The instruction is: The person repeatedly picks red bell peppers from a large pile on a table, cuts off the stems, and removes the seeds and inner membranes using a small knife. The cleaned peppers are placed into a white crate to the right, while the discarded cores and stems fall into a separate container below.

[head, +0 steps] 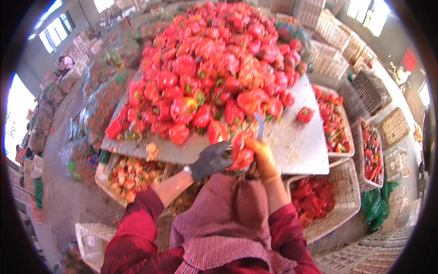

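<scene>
A red bell pepper (242, 150), its surface blurred and partly covered by fingers, is between my hands at the table's near edge. My left hand (213, 160), in a dark glove, grips it from the left. My right hand (262, 157), in an orange-yellow glove, holds a knife (260, 126) and touches the pepper's right side. The curved blade points up and away; most of the handle is hidden by the glove. Just beyond my left fingers is another red pepper piece (216, 131). A large heap of red peppers (212, 58) covers much of the metal-topped table (297, 144).
Below the table's left edge, a crate (102, 173) holds cores and scraps. At right, a white crate (347, 191) contains red pepper pieces. More filled crates (352, 145) stand beyond it. Net sacks (106, 92) line the left side. A person (66, 65) sits far left.
</scene>
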A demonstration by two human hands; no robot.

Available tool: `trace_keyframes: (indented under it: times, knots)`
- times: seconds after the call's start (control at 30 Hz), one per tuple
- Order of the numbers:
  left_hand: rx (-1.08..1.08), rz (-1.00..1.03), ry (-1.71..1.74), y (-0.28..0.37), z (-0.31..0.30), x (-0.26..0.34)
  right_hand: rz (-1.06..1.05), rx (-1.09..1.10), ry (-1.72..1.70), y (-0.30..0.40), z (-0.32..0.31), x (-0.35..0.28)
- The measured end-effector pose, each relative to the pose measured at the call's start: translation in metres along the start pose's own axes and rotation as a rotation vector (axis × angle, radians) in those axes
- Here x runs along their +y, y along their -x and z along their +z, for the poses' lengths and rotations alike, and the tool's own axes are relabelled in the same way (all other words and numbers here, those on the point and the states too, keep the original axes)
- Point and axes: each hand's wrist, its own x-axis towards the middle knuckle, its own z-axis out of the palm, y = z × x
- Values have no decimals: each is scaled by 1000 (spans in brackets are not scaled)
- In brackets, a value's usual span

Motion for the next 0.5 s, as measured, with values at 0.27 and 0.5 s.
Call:
trace_keyframes:
  times: [0.27,0.5]
  knots:
    - [225,-370,-997,44,-96,-70,-150,-70,-27,14,-9,-33]
    - [175,160,-276,-11,-16,61,-104,23,214,20,10,-19]
